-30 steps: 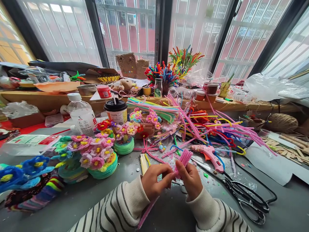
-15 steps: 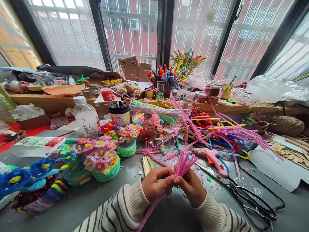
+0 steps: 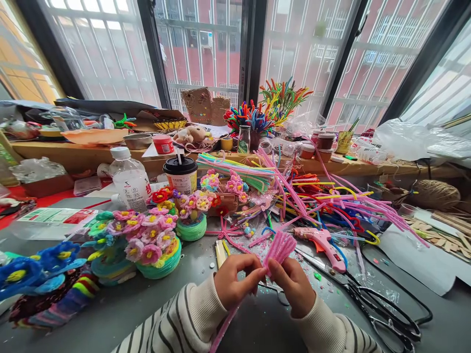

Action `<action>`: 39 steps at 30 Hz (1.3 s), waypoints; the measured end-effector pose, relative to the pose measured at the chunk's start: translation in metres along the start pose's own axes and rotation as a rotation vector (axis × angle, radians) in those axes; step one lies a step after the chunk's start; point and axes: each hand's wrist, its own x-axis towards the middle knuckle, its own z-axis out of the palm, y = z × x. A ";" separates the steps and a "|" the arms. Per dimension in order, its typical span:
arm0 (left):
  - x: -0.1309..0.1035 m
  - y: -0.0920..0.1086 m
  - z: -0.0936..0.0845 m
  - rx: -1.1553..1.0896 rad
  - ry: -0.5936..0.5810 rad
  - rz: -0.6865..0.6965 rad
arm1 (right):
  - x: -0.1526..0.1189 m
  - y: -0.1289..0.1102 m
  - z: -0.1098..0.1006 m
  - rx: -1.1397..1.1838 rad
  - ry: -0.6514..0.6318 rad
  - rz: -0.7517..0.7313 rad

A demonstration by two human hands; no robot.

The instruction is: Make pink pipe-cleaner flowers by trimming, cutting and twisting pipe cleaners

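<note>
A bundle of pink pipe cleaners [image 3: 280, 247] stands up between my two hands, its cut ends fanned toward the window. My left hand [image 3: 237, 280] is closed, thumb and fingers pinching at the base of the bundle. From the other side my right hand [image 3: 294, 285] grips the same bundle, its thumb pressed on the front. A longer pink strand runs down from my left hand along the sleeve. Small scissors [image 3: 281, 297] lie partly hidden below the hands. Just right are a pink glue gun [image 3: 326, 247] and large black-handled scissors [image 3: 382, 299].
Pipe-cleaner flower pots [image 3: 152, 240] stand at the left, with a plastic bottle [image 3: 130, 181] and a lidded cup [image 3: 181, 174] behind. Loose pink pipe cleaners [image 3: 375, 208] spread at the right. A black cord [image 3: 405, 284] loops beside the large scissors. A cluttered wooden ledge runs below the windows.
The bundle has turned in my fingers, and its tips now sit closer together and lower. My right hand has shifted slightly, uncovering more of the small scissors beneath.
</note>
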 end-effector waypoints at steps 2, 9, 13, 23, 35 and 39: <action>0.000 -0.001 0.000 0.029 0.000 0.010 | 0.001 -0.003 0.000 0.031 -0.027 0.017; 0.001 -0.002 0.002 0.020 0.014 0.012 | 0.001 0.001 0.010 0.275 0.020 0.074; 0.000 -0.003 0.003 0.087 0.023 0.039 | 0.000 0.003 0.014 0.305 0.081 0.058; -0.001 -0.013 0.010 0.502 0.138 0.246 | 0.007 0.002 0.001 0.263 -0.041 0.218; -0.003 -0.013 0.016 0.440 0.166 0.224 | 0.003 -0.001 0.013 0.211 0.129 0.105; -0.003 -0.012 0.018 0.374 0.159 0.183 | 0.003 0.000 0.013 0.117 0.164 0.045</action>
